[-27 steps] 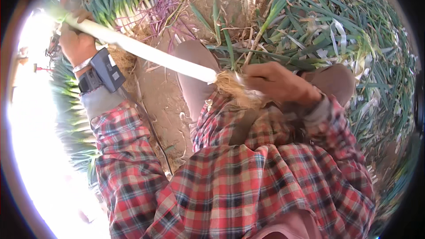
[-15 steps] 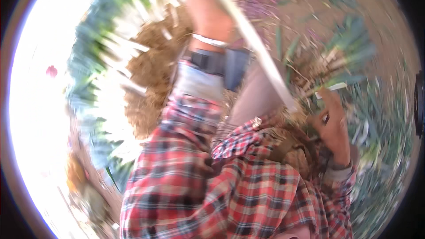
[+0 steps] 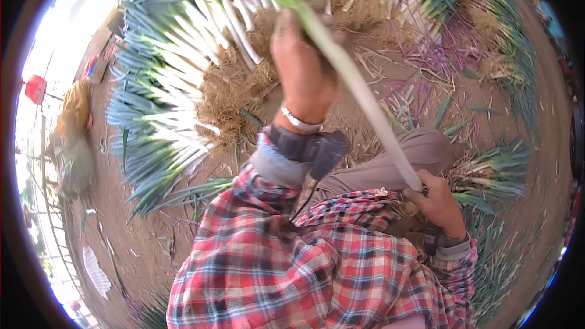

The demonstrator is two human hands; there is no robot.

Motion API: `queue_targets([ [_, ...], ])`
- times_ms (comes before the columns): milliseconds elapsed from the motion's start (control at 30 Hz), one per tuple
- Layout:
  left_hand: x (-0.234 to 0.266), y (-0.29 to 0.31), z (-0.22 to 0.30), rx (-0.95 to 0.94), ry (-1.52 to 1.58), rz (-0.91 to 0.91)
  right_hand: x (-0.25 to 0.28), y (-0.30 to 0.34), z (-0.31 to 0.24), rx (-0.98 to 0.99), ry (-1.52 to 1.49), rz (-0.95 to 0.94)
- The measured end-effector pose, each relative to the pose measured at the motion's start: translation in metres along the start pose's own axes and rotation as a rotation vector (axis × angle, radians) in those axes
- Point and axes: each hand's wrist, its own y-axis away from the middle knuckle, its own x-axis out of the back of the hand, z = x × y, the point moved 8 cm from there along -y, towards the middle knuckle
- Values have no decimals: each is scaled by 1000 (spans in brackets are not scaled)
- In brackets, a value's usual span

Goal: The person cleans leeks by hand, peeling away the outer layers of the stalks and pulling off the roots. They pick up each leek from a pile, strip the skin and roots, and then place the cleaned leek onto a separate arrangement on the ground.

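A long leek [image 3: 365,94], green at its upper end and white below, slants across the middle of the view. My left hand [image 3: 304,70] is closed on its upper part, its fingers blurred and partly behind the stalk. At the lower, white end, my right hand [image 3: 440,204] pinches the leek between thumb and fingers near my lap. The roots at that end are hidden or gone; I cannot tell which. Around my left hand curves a row of laid-out leeks [image 3: 177,79], their brown roots [image 3: 228,94] facing inward.
More leeks with roots [image 3: 487,170] lie beyond my right hand, above green leaves [image 3: 496,256]. Purple scraps [image 3: 442,61] litter the bare soil [image 3: 372,55]. My bent leg [image 3: 390,161] lies under the leek. Filled sacks [image 3: 73,140] stand at the left.
My right hand, apart from the leek before, now grips its lower end. That end has moved slightly right and down. The view has shifted and become sharper.
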Motion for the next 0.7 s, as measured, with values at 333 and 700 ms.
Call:
queue_targets([
  [333,234,-95,296,-516,-606,201,-90,-126,-192,678,70,-16],
  [700,545,82,117,392,-557,1038,32,-5,16,-128,-231,257],
])
